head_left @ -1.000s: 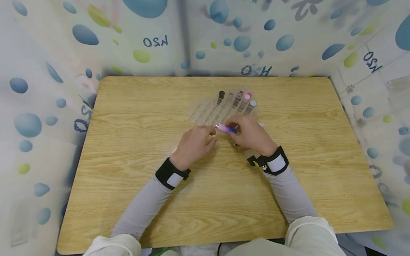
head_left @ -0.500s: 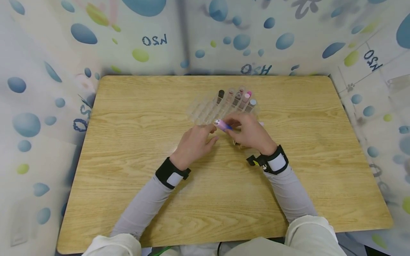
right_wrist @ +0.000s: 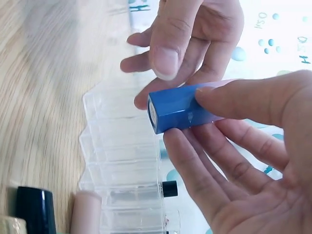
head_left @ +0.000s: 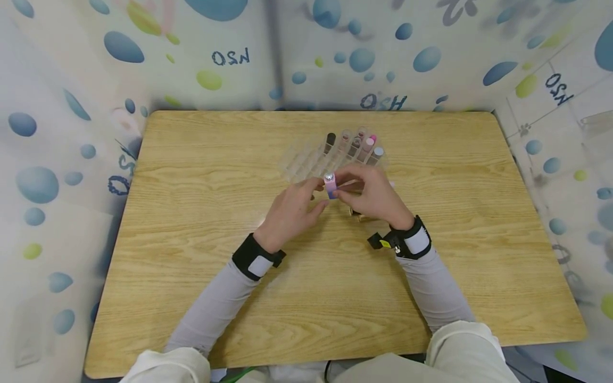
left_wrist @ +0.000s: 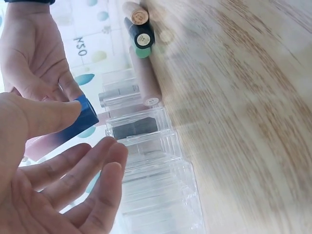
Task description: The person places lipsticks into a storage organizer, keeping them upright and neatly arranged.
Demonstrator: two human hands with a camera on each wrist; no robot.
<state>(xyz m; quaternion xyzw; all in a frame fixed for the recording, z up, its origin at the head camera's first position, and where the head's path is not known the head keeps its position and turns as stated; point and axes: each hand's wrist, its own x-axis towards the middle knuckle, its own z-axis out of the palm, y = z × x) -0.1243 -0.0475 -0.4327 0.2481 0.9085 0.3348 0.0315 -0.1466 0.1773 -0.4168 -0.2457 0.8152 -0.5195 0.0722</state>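
Note:
In the head view my right hand (head_left: 372, 194) pinches a square lipstick tube (head_left: 330, 186) between thumb and fingers. The tube fades from pink to blue and has a shiny silvery end facing up. My left hand (head_left: 291, 214) is just left of it, fingertips close to the tube. In the right wrist view the blue end (right_wrist: 178, 108) points towards the left hand (right_wrist: 195, 44), whose thumb is apart from the tube and whose fingers pass behind it. Whether those fingers touch it, I cannot tell. Beyond the hands stands a clear lipstick organizer (head_left: 299, 159).
Several tubes stand in the organizer's right part, including a black one (head_left: 330, 142) and a pale-capped one (head_left: 378, 153). Outside it, in the left wrist view, a mauve tube (left_wrist: 145, 80), a black tube (left_wrist: 141, 36) and a beige-ended tube (left_wrist: 137, 14) lie on the wooden table (left_wrist: 243, 122).
The lipstick tube has turned from lying sideways to having its silvery end up. My right hand has lifted slightly away from me, and my left fingers have moved up closer to the tube.

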